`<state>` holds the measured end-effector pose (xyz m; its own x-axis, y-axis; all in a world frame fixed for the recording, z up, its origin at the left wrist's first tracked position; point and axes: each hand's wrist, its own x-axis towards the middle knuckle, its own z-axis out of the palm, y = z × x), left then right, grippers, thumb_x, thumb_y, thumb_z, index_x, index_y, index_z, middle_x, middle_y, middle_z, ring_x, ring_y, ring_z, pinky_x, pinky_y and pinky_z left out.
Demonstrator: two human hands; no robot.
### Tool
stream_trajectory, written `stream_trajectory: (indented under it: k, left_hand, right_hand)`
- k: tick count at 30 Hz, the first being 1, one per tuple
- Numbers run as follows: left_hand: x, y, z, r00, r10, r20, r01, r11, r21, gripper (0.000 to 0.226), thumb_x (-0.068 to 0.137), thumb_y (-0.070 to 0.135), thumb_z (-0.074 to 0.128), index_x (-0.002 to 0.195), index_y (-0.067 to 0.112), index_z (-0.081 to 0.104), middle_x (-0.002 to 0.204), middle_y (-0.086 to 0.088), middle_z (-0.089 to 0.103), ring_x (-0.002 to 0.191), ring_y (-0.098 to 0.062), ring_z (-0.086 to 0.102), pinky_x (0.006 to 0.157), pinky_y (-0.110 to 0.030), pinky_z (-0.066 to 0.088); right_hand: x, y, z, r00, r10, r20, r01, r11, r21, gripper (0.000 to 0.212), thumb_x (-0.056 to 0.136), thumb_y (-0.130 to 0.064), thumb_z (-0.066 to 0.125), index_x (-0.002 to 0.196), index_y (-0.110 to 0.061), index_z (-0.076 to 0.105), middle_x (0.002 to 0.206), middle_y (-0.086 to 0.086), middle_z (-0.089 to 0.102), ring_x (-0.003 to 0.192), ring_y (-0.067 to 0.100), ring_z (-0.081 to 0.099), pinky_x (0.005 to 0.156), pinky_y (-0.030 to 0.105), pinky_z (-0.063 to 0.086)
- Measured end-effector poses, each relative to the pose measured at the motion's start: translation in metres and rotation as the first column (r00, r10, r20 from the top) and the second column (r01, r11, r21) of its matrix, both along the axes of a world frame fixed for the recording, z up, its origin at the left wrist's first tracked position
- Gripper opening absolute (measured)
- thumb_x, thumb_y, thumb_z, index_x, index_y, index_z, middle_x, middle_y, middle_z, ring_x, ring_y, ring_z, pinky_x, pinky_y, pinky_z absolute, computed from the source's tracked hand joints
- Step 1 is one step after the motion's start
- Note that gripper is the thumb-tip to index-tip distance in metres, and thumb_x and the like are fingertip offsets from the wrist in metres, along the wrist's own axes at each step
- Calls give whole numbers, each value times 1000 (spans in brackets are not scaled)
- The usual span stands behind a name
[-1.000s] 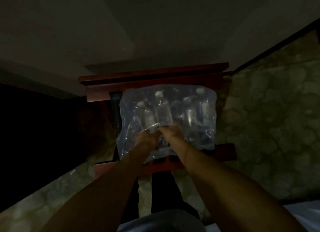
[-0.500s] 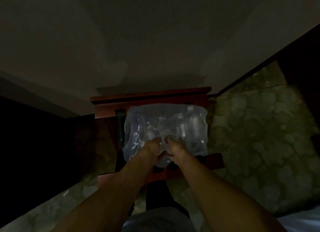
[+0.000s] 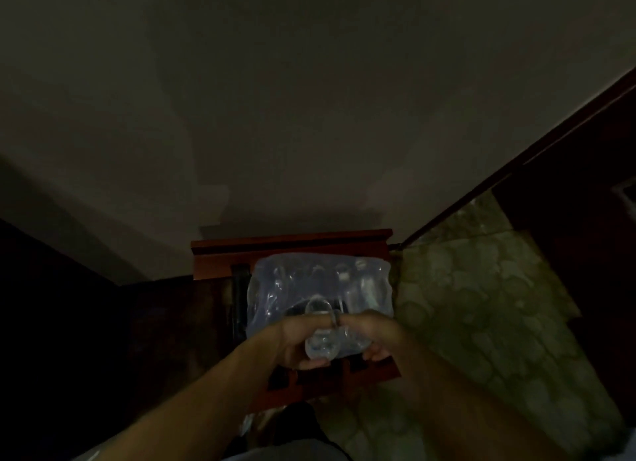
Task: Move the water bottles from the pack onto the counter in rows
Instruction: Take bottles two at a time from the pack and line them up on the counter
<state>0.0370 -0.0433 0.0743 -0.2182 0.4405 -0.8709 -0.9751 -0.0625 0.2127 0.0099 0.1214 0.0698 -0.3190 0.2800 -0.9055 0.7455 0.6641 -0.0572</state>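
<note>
- Head view: the room is very dark and many details are hard to see.
- The left hand [image 3: 292,343] and the right hand [image 3: 377,336] are close together, with a clear water bottle [image 3: 321,343] between them.
- The fingers of the left hand are curled around the left side of the bottle. The fingers of the right hand are bent and touch its right side, but I cannot tell how firmly they hold it.
- The pack [image 3: 320,288] of bottles, wrapped in clear plastic, is just beyond the fingers and partly under them. Several bottle tops show through the plastic at its far side.
- The pack stands on a reddish wooden piece of furniture [image 3: 292,245] against the wall [image 3: 275,116].
- To the right of the fingers is a patterned stone floor [image 3: 481,305].
</note>
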Motion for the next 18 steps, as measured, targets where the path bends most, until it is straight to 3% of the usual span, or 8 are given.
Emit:
stream_trajectory:
  k: [4, 7, 9, 11, 12, 15, 18]
  left_hand:
    - [9, 2, 11, 999, -51, -1, 51, 999, -16, 29, 83, 19, 66, 110, 12, 58, 112, -15, 60, 101, -28, 59, 85, -42, 53]
    - [17, 10, 28, 988, -146, -55, 145, 989, -23, 17, 83, 15, 60, 100, 12, 58, 107, -13, 58, 101, -28, 56, 88, -41, 46]
    - [21, 16, 39, 990, -126, -62, 127, 992, 12, 12, 82, 11, 58, 93, 8, 59, 97, -14, 61, 89, -26, 60, 77, -35, 50]
    - [22, 19, 56, 999, -39, -33, 43, 991, 125, 5, 84, 7, 56, 84, 4, 60, 76, -12, 61, 66, -20, 59, 56, -27, 51]
    - [23, 19, 64, 999, 9, -42, -1, 983, 181, 7, 85, 6, 56, 85, 3, 62, 77, -12, 61, 66, -19, 58, 55, -27, 51]
    - [22, 16, 85, 979, 96, -181, -47, 965, 258, 22, 87, 8, 55, 107, 3, 63, 97, -15, 63, 83, -24, 62, 71, -33, 53]
    - [22, 14, 114, 928, 116, -355, -29, 970, 242, 10, 88, 6, 49, 90, 6, 59, 72, -7, 55, 55, -14, 54, 52, -25, 45]
  right_hand:
    - [12, 5, 30, 999, 24, -36, -23, 1000, 21, 70, 71, -71, 60, 117, -19, 53, 84, 6, 61, 69, 18, 62, 57, 26, 48]
    - [23, 15, 58, 992, -99, -75, 98, 995, -14, 52, 72, -64, 64, 97, -19, 58, 82, 3, 64, 62, 14, 63, 55, 23, 49]
    - [30, 25, 78, 979, -181, -97, 175, 982, -69, 47, 73, -61, 64, 94, -19, 63, 75, 2, 68, 57, 13, 62, 54, 20, 47]
    - [38, 36, 97, 947, -297, -124, 278, 949, -150, 49, 74, -58, 66, 99, -15, 67, 76, 3, 71, 59, 14, 62, 57, 22, 47]
    - [42, 42, 104, 919, -370, -134, 339, 918, -204, 50, 73, -55, 68, 101, -13, 68, 76, 4, 72, 61, 15, 62, 58, 23, 47]
    - [53, 54, 121, 815, -554, -170, 457, 795, -400, 57, 68, -51, 74, 106, -10, 69, 82, 7, 75, 68, 17, 64, 58, 24, 49]
    - [57, 50, 134, 733, -643, -221, 437, 695, -571, 64, 60, -46, 80, 112, -11, 67, 95, 13, 75, 76, 22, 68, 58, 27, 54]
